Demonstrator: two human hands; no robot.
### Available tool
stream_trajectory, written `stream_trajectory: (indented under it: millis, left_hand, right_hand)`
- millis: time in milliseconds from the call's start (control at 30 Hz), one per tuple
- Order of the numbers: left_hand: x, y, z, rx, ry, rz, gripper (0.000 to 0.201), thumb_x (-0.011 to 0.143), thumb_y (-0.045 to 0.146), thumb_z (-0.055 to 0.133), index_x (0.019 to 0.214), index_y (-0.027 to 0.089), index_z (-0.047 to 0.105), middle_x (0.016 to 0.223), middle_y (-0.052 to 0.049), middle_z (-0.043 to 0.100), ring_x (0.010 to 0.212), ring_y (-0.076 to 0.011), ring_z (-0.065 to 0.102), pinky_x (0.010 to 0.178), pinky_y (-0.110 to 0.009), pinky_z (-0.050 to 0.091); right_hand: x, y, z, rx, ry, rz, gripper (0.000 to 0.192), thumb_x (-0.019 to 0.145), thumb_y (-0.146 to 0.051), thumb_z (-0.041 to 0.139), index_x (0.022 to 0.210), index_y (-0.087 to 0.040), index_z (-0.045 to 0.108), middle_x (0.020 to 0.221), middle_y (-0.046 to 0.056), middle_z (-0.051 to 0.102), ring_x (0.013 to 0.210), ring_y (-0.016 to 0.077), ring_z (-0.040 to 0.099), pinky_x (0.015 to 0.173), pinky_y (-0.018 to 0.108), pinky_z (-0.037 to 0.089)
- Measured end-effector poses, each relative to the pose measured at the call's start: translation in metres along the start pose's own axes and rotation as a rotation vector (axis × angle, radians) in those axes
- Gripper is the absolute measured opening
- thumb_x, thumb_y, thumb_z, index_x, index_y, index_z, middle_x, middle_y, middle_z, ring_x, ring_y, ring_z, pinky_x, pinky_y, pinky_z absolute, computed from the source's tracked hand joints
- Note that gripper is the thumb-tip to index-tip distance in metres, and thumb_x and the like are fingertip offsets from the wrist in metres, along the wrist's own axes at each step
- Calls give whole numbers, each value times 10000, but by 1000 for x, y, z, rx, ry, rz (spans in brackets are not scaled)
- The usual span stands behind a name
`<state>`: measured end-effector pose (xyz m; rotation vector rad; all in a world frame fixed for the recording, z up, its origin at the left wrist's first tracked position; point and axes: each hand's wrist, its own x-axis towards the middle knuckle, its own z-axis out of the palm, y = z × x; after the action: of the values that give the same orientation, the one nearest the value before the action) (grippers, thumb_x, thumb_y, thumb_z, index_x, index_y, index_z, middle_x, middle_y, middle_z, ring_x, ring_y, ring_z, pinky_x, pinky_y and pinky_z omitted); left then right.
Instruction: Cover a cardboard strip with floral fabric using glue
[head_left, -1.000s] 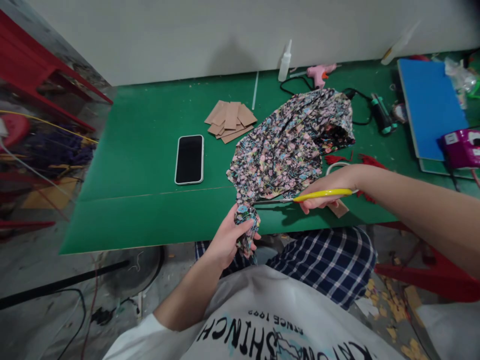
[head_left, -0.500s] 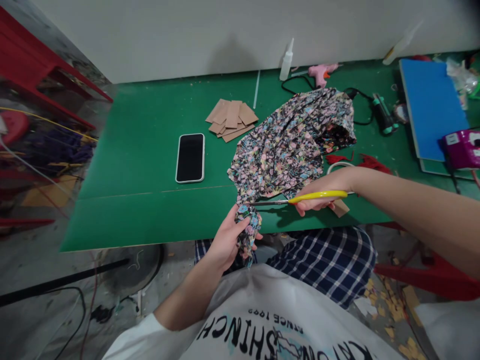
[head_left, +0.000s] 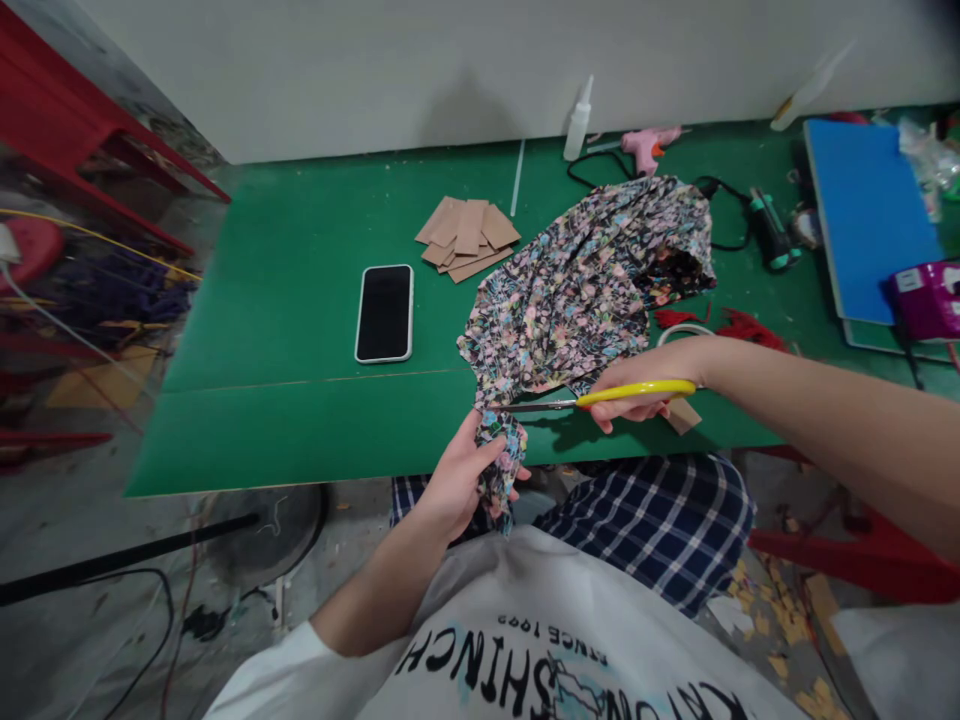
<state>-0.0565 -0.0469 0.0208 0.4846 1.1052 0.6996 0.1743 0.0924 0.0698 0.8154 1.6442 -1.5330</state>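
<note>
1. Head view, 6 o'clock: left hand [head_left: 459, 487] closed around the hanging end of the floral fabric [head_left: 577, 285], pulling it off the near edge of the green table [head_left: 300, 330], likely to keep the cloth taut for the blades.
2. Head view, 4 o'clock: right hand [head_left: 651, 378] wrapped through the yellow-handled scissors [head_left: 600, 398], blades pointing toward 9 o'clock and meeting the fabric just above the left hand's grip (blade opening too thin to judge).
3. Rest of the fabric heaped on the table from centre toward 1 o'clock, apart from the phone [head_left: 385, 313] at 10 o'clock and the stacked cardboard pieces [head_left: 466, 238] at 11 o'clock.
4. At 12 to 1 o'clock, along the wall: glue bottle [head_left: 578, 121] and pink glue gun [head_left: 646, 147], parked clear of the cutting.
5. Against the earlier frames: blade tips slightly further toward 9 o'clock into the cloth, left hand holding the same end, table items unmoved apart from a small camera shift.
</note>
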Motion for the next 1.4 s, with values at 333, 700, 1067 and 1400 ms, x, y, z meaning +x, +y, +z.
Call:
stream_trajectory:
  millis: [333, 700, 1067, 1400]
  left_hand:
    - [0, -3, -1, 5, 8, -11, 638, 798, 384, 593, 1347, 240, 302, 686, -41, 651, 409, -127, 570, 299, -147, 349]
    - [-4, 1, 0, -56, 42, 48, 654, 759, 250, 628, 1330, 269, 309, 992, -60, 620, 511, -109, 605, 369, -183, 455]
    - [-6, 1, -3, -121, 101, 58, 872, 698, 181, 671, 1409, 252, 172, 935, -63, 634, 448, -78, 538, 397, -200, 459]
    - [-7, -2, -7, -137, 108, 110, 924, 679, 193, 717, 1421, 263, 172, 759, -1, 636, 474, -58, 535, 540, -193, 475]
  right_hand:
    - [2, 5, -1, 10, 2, -18, 591, 773, -702, 368, 876, -144, 534, 503, -56, 351, 423, 72, 360, 441, 235, 341]
    - [7, 11, -1, 38, -3, -30, 571, 727, -728, 415, 870, -198, 572, 520, -42, 362, 450, 93, 375, 463, 258, 364]
    - [4, -1, 0, 40, 2, -28, 587, 697, -749, 423, 893, -226, 603, 595, -13, 430, 509, 106, 424, 496, 267, 396]
    - [11, -9, -3, -8, -28, 3, 607, 708, -756, 389, 880, -208, 584, 564, -30, 389, 480, 98, 401, 471, 259, 387]
